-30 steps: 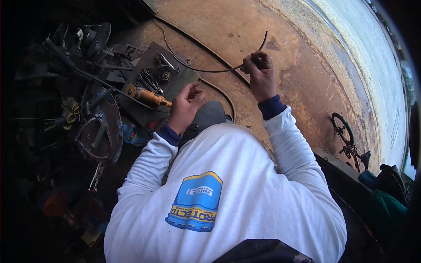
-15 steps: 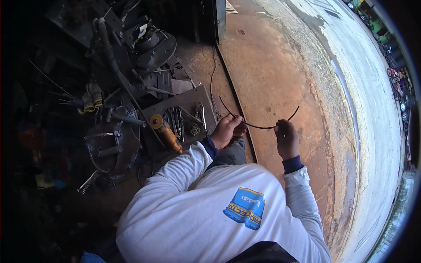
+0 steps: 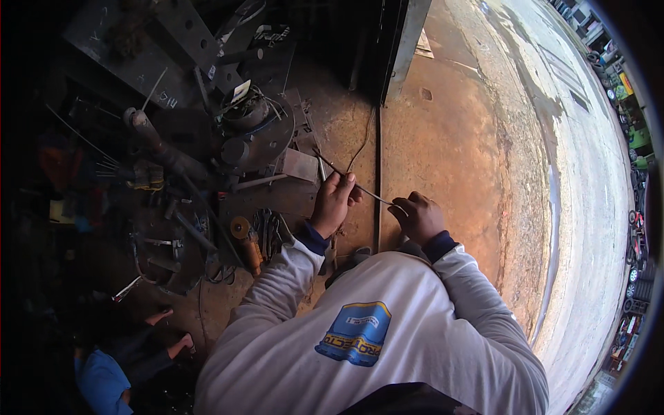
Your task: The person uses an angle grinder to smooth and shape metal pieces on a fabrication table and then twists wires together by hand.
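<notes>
A thin dark rod [image 3: 372, 194] slants between my two hands, its far end reaching up to the left. My left hand [image 3: 331, 206] is closed around it, with the thumb laid along the top. At the rod's lower right end, my right hand [image 3: 420, 218] pinches it between the fingertips. Left of my left hand lie an orange angle grinder [image 3: 250, 252] with a yellow disc and several steel hand tools [image 3: 267, 228] on a dark metal surface [image 3: 280, 200].
Metal plates [image 3: 299, 166] and round steel parts [image 3: 266, 142] crowd the left side, with worn gloves [image 3: 147, 175] among them. A dark rail [image 3: 378, 166] crosses the brown floor [image 3: 443, 152]. At lower left another person in blue [image 3: 102, 382] is partly visible.
The rod, earlier a wide upward curve across both hands, now slants down to the right. My hands are closer together. The view has shifted, and the person in blue shows more.
</notes>
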`<move>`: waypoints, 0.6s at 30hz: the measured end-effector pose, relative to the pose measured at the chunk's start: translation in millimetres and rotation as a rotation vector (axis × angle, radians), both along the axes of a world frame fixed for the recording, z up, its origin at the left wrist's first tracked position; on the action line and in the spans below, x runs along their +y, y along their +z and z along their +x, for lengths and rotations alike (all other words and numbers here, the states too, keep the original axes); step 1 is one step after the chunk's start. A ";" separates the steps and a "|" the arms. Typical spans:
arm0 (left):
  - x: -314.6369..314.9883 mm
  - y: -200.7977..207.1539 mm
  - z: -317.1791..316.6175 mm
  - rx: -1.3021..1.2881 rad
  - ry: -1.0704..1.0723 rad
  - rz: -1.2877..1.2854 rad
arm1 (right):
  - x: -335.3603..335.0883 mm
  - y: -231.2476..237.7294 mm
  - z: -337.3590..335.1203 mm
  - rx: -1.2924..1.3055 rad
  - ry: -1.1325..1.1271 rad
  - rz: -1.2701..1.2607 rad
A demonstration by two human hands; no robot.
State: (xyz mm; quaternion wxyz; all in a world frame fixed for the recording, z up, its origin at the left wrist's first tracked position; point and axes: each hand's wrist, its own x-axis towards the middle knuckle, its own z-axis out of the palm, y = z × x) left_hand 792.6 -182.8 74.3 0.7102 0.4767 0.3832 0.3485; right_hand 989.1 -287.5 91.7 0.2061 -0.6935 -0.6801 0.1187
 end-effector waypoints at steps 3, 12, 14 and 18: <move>43.3 -0.1 33.4 0.068 0.108 0.084 | 58.7 -11.5 22.5 0.098 0.165 0.011; 114.2 -27.6 151.3 0.657 0.212 0.462 | 236.6 -68.6 129.8 0.787 0.327 -0.318; 116.7 -37.8 172.3 0.816 0.210 0.585 | 264.1 -73.2 145.8 1.146 0.250 -0.510; 169.0 -27.1 202.3 1.012 0.215 0.660 | 337.5 -67.0 154.3 1.200 0.368 -0.528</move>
